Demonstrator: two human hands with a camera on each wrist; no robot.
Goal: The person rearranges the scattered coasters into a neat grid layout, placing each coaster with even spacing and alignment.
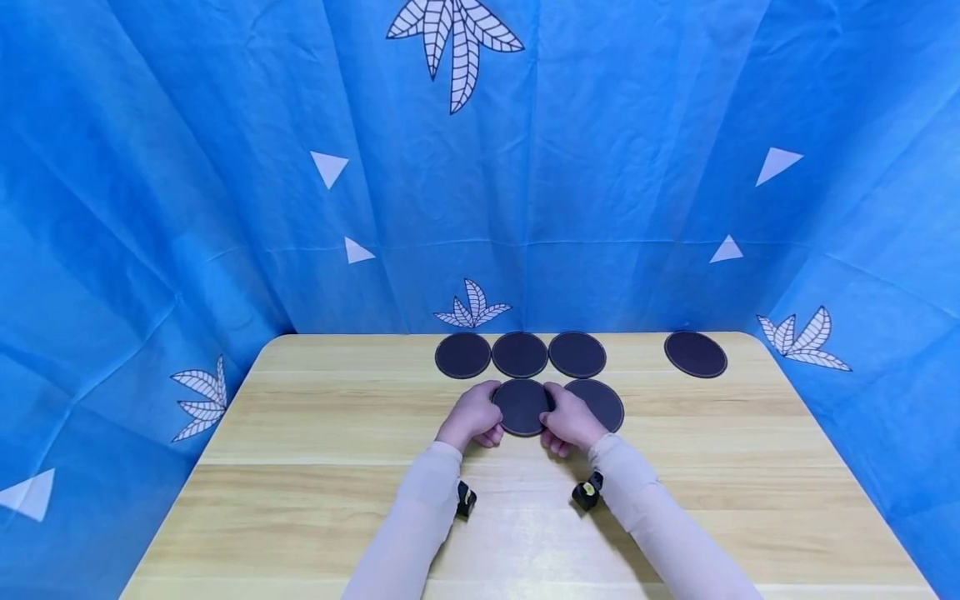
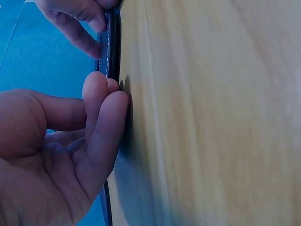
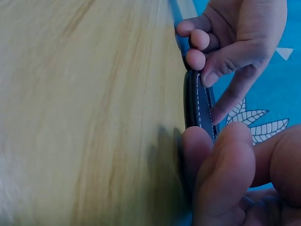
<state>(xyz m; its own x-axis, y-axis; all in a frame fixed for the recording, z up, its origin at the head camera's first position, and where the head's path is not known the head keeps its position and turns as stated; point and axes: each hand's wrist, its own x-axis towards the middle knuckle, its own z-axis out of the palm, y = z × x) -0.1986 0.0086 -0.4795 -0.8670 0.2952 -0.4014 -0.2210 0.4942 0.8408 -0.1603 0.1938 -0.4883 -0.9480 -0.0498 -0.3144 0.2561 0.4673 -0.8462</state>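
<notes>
A round dark coaster (image 1: 519,407) with pale stitching round its rim lies flat on the table between both hands. My left hand (image 1: 471,415) grips its left edge, fingers curled. On the opposite edge, my right hand (image 1: 572,419) grips it with thumb and curled fingers. The stitched rim of the coaster (image 3: 201,101) shows between the hands in the right wrist view. Just beside it, partly hidden by my right hand, lies another dark coaster (image 1: 602,402). Directly behind are a left coaster (image 1: 462,355), a middle coaster (image 1: 520,355) and a right coaster (image 1: 577,355) in a row.
A separate dark coaster (image 1: 696,354) lies near the back right corner of the light wood table (image 1: 315,433). Blue cloth (image 1: 600,183) with white leaf and triangle prints hangs behind the table and along both sides.
</notes>
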